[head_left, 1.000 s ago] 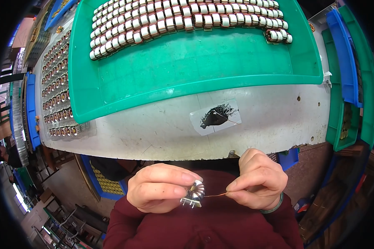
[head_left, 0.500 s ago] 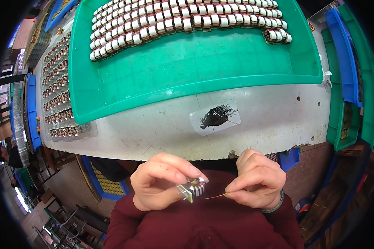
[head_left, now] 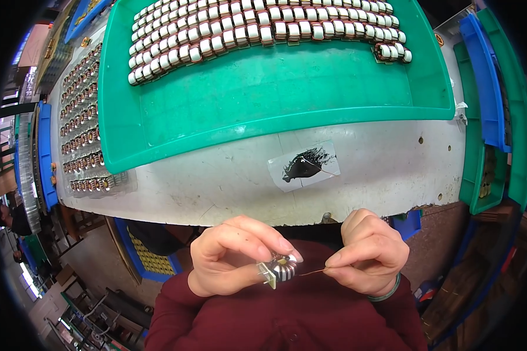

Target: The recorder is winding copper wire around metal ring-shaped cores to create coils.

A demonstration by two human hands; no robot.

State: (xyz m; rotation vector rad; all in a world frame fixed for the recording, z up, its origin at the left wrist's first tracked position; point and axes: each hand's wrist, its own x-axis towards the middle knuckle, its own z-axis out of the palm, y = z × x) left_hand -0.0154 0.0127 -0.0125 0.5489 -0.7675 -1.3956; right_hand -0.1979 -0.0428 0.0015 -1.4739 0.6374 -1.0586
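In front of my chest my left hand (head_left: 225,251) is closed, pinching a small toroidal coil (head_left: 284,271) between thumb and fingers. Dark and white bands ring this coil, and a pale square base plate (head_left: 267,277) with thin metal pins sits on its left side. My right hand (head_left: 368,254) is closed too, fingertips pressed on a thin copper-coloured wire (head_left: 311,272). The wire points left, its tip at the coil's right side; whether it touches cannot be made out. On the table beyond lies a white card (head_left: 281,183) smeared with black paste, a thin strand across it.
A large green tray (head_left: 275,124) holds rows of white-topped coils along its far side. Left of it, more coils stand in a clear plastic tray (head_left: 123,182). Blue and green bins (head_left: 480,196) stand at the right. A blue crate (head_left: 136,257) sits below the table's edge (head_left: 246,222).
Both hands have shifted slightly to the right. The coil has turned a little, and the wire's tip is now closer to its side.
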